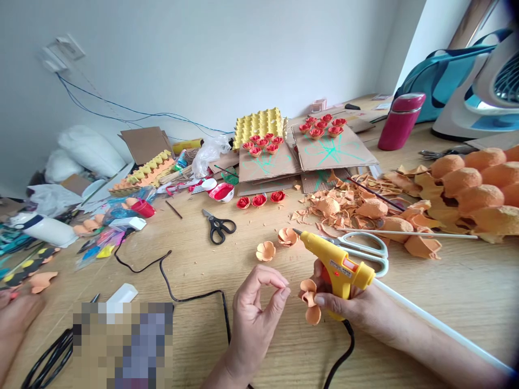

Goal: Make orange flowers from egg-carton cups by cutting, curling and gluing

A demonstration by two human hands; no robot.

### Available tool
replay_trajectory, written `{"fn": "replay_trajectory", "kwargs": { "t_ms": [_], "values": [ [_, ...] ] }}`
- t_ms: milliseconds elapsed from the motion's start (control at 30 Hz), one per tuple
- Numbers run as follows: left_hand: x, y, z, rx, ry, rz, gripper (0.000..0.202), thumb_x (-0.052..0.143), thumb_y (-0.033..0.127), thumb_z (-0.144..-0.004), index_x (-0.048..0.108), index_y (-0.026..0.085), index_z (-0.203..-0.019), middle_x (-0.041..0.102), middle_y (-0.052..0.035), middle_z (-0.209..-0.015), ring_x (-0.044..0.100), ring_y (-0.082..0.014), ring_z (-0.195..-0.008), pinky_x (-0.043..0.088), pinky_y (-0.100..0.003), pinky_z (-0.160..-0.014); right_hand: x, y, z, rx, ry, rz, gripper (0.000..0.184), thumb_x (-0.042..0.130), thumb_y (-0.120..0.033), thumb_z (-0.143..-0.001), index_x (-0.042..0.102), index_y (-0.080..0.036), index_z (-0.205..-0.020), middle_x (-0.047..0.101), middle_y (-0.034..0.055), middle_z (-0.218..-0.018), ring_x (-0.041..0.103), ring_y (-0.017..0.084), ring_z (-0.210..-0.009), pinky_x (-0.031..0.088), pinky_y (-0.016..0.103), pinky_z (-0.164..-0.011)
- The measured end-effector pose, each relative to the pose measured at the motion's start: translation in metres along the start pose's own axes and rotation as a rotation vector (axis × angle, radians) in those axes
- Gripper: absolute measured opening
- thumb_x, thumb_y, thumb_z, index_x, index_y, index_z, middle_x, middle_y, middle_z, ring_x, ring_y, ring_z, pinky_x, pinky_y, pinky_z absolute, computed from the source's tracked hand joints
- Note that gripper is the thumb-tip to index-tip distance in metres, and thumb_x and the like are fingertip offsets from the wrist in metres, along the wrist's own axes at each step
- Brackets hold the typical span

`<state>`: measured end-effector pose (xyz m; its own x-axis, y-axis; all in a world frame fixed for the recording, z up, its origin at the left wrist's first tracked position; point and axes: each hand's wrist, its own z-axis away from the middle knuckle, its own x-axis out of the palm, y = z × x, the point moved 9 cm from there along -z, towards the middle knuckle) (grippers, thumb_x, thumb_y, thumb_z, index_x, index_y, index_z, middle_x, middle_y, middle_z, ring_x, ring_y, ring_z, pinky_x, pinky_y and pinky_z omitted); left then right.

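Above a wooden table (198,324), a small orange paper flower (310,300) is sitting at the fingertips of the wearer's right hand (365,309), its petals facing the left. That hand is doing two jobs: its thumb is pressing the flower while the palm and fingers are wrapping around the handle of a yellow glue gun (339,268). The gun's nozzle is pointing away to the upper left, and a white stick (438,327) is running from its back end over the forearm.

Just beside the flower but apart from it, the left hand (255,313) is forming a loose ring, thumb and forefinger tips coming together; whether they are touching, or pinching something thin, I cannot tell.

Beyond the hands, two orange paper cups (276,244) are lying side by side near the nozzle. Pale-handled scissors (383,254) are resting behind the gun, black scissors (221,229) farther left. Three red flowers (259,200) are standing in a row before cardboard sheets (338,156) bearing more red flowers and green lines. To the right, orange scraps (314,208) are heaping beside an egg carton (482,186). Another person's hand (18,312) is showing at the far left.
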<state>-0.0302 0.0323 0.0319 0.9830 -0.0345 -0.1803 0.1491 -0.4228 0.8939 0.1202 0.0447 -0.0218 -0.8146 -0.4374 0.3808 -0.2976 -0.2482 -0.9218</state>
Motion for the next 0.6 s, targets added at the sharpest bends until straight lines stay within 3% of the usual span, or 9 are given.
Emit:
{"fn": "replay_trajectory", "kwargs": {
  "t_ms": [100, 333, 600],
  "values": [
    [0.002, -0.003, -0.001, -0.014, -0.038, -0.082, 0.014, 0.06, 0.015, -0.098, 0.068, 0.022, -0.089, 0.063, -0.0002, -0.085, 0.062, -0.0145, -0.081, 0.05, -0.025, -0.078, 0.003, -0.001, 0.0, -0.001, -0.011, 0.002, 0.036, 0.08, -0.043, -0.083, 0.051, -0.025, -0.093, 0.07, -0.0005, -0.091, 0.071, 0.015, -0.076, 0.058, 0.034, -0.075],
    [0.015, 0.006, 0.001, 0.07, -0.142, -0.143, 0.017, 0.064, 0.019, -0.095, 0.067, 0.024, -0.111, 0.064, -0.0028, -0.099, 0.062, -0.0174, -0.093, 0.051, -0.028, -0.083, 0.001, -0.008, 0.001, -0.006, 0.029, 0.081, 0.038, 0.08, -0.047, -0.081, 0.051, -0.025, -0.093, 0.067, -0.0017, -0.084, 0.069, 0.016, -0.076, 0.057, 0.034, -0.074],
    [0.019, 0.016, 0.0, 0.145, -0.164, -0.315, 0.015, 0.062, 0.01, -0.093, 0.073, 0.02, -0.093, 0.064, -0.0039, -0.089, 0.063, -0.0172, -0.085, 0.052, -0.028, -0.077, -0.003, 0.001, 0.003, -0.019, 0.059, 0.214, 0.024, 0.072, -0.039, -0.088, 0.053, -0.024, -0.091, 0.067, -0.0015, -0.082, 0.066, 0.017, -0.079, 0.055, 0.03, -0.075]
  ]
}}
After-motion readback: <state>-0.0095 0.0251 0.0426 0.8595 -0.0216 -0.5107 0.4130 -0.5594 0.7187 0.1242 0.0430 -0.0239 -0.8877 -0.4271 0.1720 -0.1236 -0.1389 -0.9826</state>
